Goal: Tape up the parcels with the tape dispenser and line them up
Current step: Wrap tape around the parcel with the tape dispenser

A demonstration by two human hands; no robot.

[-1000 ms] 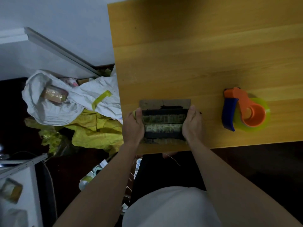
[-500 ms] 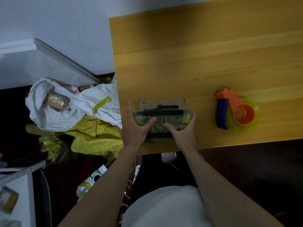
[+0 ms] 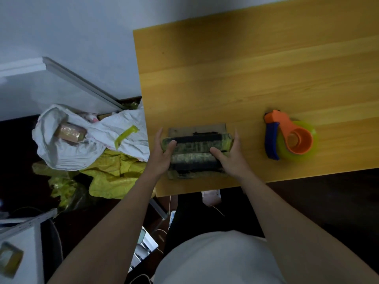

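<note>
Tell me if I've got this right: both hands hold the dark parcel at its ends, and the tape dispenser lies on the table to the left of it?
Not quite. The head view shows the tape dispenser lying to the right of the parcel, not the left. The left hand and right hand do hold its ends on the table.

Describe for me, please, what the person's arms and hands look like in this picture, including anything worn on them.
Both arms are bare from where they enter the picture down to the wrist: no sleeves show on them. The left hand and the right hand wear no gloves, and no watch, bracelet or ring can be seen. The light is dim, so small details could be missed. A light-coloured garment covers the torso below.
</note>
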